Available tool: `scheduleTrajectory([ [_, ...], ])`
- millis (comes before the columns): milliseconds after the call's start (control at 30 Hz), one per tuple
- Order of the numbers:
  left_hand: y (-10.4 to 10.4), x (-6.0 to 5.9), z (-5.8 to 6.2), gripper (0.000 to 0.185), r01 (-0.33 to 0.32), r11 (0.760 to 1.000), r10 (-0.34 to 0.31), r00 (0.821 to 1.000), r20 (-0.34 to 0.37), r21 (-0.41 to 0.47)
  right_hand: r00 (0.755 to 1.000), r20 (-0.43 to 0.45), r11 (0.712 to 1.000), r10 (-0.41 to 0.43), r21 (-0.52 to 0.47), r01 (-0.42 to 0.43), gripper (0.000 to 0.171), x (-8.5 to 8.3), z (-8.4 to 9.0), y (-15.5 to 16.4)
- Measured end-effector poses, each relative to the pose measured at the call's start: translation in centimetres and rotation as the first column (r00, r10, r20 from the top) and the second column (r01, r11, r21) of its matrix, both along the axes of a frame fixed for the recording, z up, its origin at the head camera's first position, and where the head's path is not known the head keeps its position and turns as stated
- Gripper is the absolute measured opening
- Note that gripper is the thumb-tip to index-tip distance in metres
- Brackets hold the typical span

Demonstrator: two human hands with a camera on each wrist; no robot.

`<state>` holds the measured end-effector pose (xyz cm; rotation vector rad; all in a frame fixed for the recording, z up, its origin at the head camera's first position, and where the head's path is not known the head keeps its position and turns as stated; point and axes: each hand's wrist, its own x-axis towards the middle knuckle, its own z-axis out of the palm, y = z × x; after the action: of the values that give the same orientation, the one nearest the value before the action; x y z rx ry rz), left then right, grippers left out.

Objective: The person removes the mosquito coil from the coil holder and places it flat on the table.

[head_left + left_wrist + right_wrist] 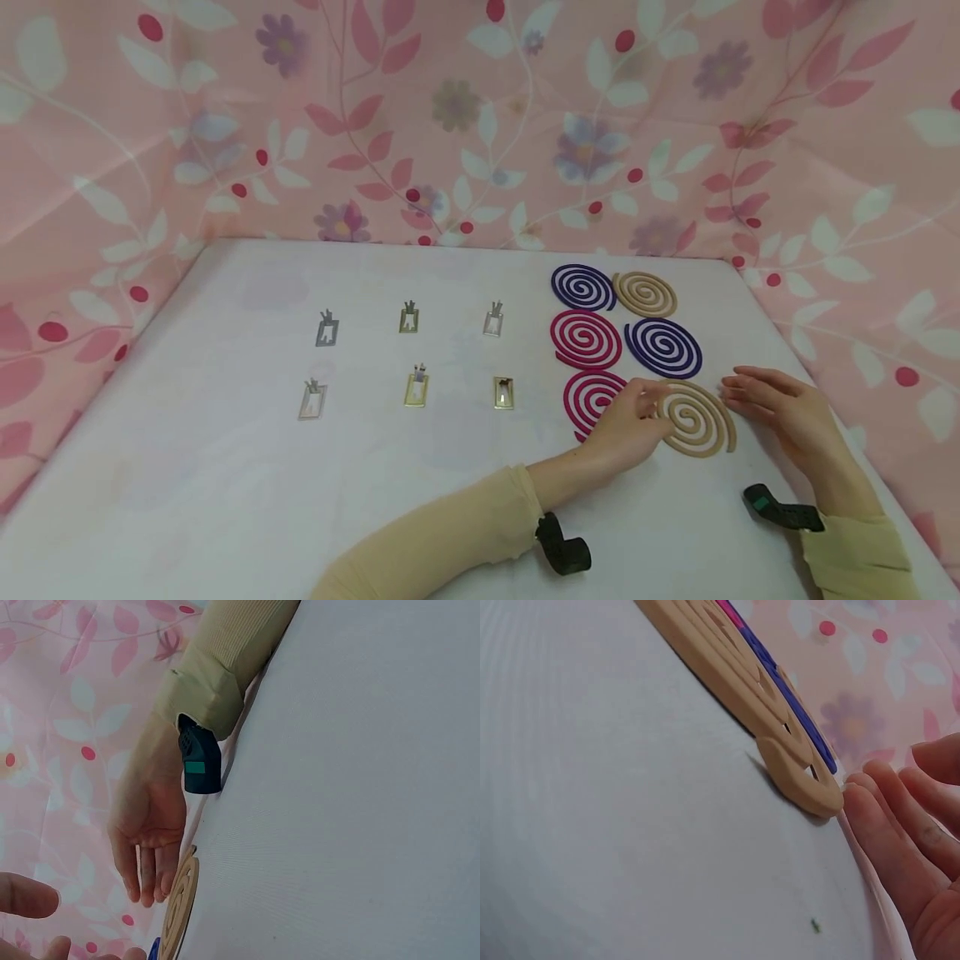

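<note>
A tan mosquito coil [685, 415] lies flat at the front right of the white table. My left hand [624, 423] is at its left edge, thumb and fingers apart and loosely bent, with the forearm crossing low over the table. On the other side my right hand [783, 414] has its fingers extended toward the coil's right edge. In the right wrist view, the fingertips sit right beside the tan coil's outer end [801, 784]. Left of it lies a magenta coil [597, 402], partly hidden by my left hand. Directly behind is a dark blue coil [663, 344].
Farther back lie another magenta coil [585, 339], a dark blue coil [581, 288] and a tan coil [645, 293]. Several small metal coil stands, such as a silver one [327, 332] and a gold one [504, 406], stand spaced in two rows. Pink floral cloth [450, 167] surrounds the table.
</note>
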<state>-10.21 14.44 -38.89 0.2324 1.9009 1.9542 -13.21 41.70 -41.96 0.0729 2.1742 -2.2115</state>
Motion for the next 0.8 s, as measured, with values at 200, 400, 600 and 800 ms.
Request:
scheduleTrajectory([
  [200,-0.3,-0.2,0.2,0.034,-0.005,1.0,0.005,1.0,0.008,-0.025,1.0,0.006,0.998,-0.022,-0.056,0.022,0.031,-0.3,0.1,-0.1],
  [400,-0.4,-0.4,0.2,0.036,-0.016,0.999,0.015,1.0,-0.01,-0.039,0.998,0.002,0.994,-0.061,-0.092,0.061,0.022,-0.3,0.3,-0.3],
  [600,-1.6,-1.3,0.6,0.034,-0.039,0.993,0.03,0.996,-0.086,-0.11,0.992,-0.025,0.992,-0.125,-0.031,0.125,0.015,-0.3,1.0,-1.4],
  [800,-5.0,-3.3,1.2,0.039,-0.079,0.992,0.062,0.983,-0.17,-0.096,0.97,-0.125,0.837,-0.21,0.489,0.245,0.042,0.0,2.9,-3.9],
])
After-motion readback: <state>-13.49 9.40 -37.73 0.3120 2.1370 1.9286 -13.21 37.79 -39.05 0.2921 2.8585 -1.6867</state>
